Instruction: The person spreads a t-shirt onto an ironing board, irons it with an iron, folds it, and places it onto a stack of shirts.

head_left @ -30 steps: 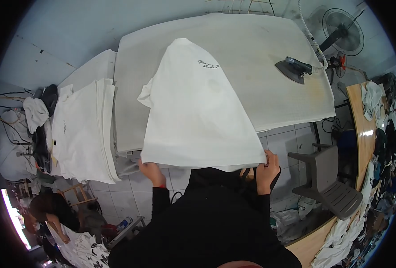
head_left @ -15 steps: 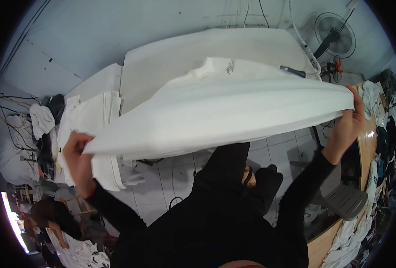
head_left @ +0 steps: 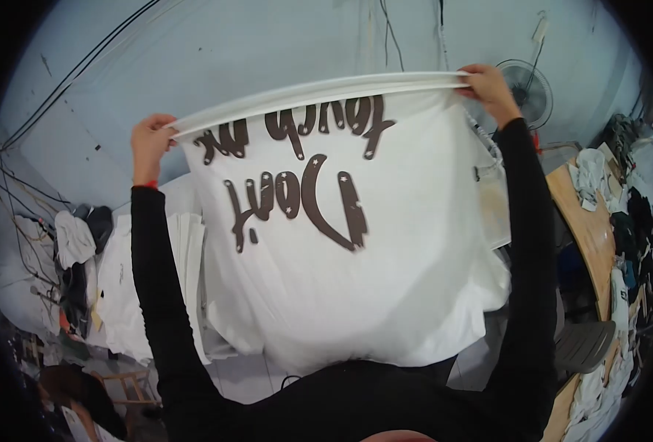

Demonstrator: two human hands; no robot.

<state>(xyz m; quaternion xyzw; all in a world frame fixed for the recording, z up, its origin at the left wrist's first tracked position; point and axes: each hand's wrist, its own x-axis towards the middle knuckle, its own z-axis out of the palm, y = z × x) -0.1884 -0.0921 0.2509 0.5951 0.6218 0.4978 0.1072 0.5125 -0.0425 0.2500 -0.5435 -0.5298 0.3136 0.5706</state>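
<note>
Left hand: raised at the upper left, the left hand (head_left: 152, 144) has its thumb and fingers closed on one corner of the cloth; a red band (head_left: 148, 184) circles the wrist.
Right hand: raised a little higher, the right hand (head_left: 488, 88) pinches the opposite corner between thumb and fingers, in front of the fan (head_left: 521, 92).
Shirt: the white shirt (head_left: 385, 295) is spread between the two hands, its held edge drawn nearly straight and sloping up toward the right; the body of the cloth hangs below in loose billows, before the person's torso. Whether its lower part touches the ironing table (head_left: 496, 212) cannot be told.
Lettering: large dark lettering (head_left: 312, 191), dotted with small stars, stands upside down to the wearer and reads "Don't touch me"; the upper line is partly cut off by the turned edge.
Sleeves: both arms, in black sleeves (head_left: 529, 243), reach forward on either side of the shirt.
Left side: a stack of white garments (head_left: 120, 283) lies just beside the shirt; farther down, another person (head_left: 83, 394) bends forward.
Right side: a wooden table (head_left: 588, 221) bears heaped clothes, with a grey chair (head_left: 588, 346) near it.
Background: a pale blue wall (head_left: 282, 37).
</note>
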